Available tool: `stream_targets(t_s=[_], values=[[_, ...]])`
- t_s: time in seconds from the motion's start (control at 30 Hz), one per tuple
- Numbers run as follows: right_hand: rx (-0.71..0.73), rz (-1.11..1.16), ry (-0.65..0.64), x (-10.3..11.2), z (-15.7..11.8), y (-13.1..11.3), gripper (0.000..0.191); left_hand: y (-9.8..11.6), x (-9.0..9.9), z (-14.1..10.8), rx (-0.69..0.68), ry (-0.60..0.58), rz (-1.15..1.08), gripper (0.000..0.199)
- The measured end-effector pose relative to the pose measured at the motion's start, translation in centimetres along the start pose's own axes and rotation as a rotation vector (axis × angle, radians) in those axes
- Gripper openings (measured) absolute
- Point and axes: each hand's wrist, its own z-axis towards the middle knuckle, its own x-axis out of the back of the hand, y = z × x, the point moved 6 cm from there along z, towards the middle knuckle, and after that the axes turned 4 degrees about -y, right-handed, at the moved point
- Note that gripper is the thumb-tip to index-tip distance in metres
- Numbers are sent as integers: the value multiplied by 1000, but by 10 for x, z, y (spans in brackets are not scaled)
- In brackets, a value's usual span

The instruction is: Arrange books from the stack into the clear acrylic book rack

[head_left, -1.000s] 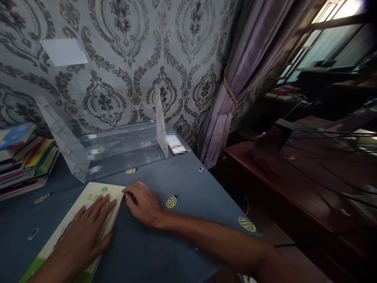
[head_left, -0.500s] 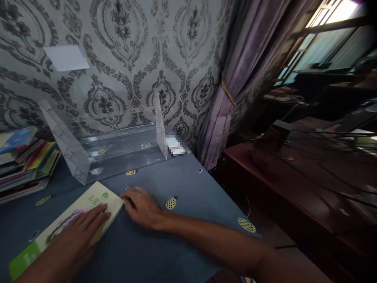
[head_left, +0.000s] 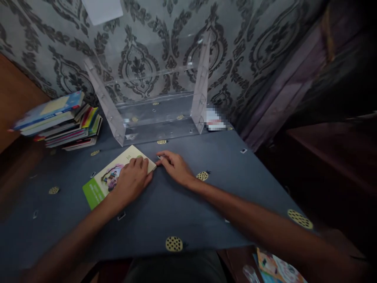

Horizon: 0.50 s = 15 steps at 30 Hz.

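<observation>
A paperback book [head_left: 103, 173] with a cream cover, a green band and a colourful picture lies flat and slanted on the table. My left hand [head_left: 134, 177] rests over its right part, fingers bent on the cover and thumb along the near edge. Just off the book's right corner is my right hand [head_left: 176, 169], its thumb and forefinger a little apart, with a fingertip at the corner. Behind the book stands a clear plastic rack [head_left: 159, 127] with upright side panels, holding no books.
A stack of books [head_left: 66, 122] stands at the back left. A blurred-out white item [head_left: 216, 120] lies right of the rack. The blue pineapple-print cloth [head_left: 235, 177] covers the table, whose right edge slopes away. Colourful booklets [head_left: 277, 265] sit below the front edge.
The view has swung left and down, bringing the whole book stack into sight. My left fingers, flatter before, are now bent over the book. My right fingers have parted slightly at the corner.
</observation>
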Motion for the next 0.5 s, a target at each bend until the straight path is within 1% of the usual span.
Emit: stream_targets(t_s=[0.2,0.33,0.5], values=[[9,-18,8,1,-1,-1,27,-2,0,-1,4,20,28,31],[-2,-8,6,0,0,-2,28,-2,0,-1,-4,16,53,35],[-22,4,5,2,-2,-4,27,-3,-1,0,-3,18,75,34]])
